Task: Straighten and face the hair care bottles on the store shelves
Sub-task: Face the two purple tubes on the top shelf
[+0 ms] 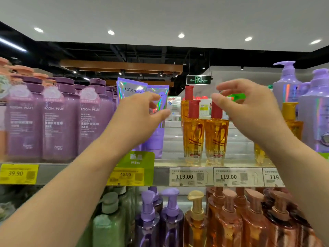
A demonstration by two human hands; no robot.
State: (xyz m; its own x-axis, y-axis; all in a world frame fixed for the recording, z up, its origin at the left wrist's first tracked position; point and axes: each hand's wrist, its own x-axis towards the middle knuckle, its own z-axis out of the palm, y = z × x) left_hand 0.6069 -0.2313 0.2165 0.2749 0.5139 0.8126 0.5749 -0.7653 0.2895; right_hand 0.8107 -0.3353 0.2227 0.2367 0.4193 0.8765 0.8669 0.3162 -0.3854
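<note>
The right fingers (229, 87) are being held loosely curled and apart, with the thumb tip poised just beside the red cap of the right oil bottle (216, 134); contact cannot be confirmed, and nothing is being gripped. The right hand (249, 107) is being held raised in front of the upper shelf (160, 173).

The left fingers (154, 102) are likewise being held curled and spread, thumb below, in front of the tubes (132, 90) (holographic lilac, marked L'OREAL). Whether a tube is being touched cannot be told; no grip is being shown. The left hand (138, 118) is being extended from the lower left.

Two amber oil bottles are being displayed upright and side by side at the shelf front, the left oil bottle (193, 136) almost touching the right one, with a third red-capped one standing behind. A gold-capped bottle (292, 120) is being partly hidden behind the right wrist. Purple bottles (58, 120) are being shown in a row at the left, labels forward. Lilac pump bottles (313, 111) are standing at the far right.

Price tags (191, 176) are being carried along the shelf edge. On the lower shelf, pump bottles (171, 218) (green, violet, amber, rose) are being shown in rows.
</note>
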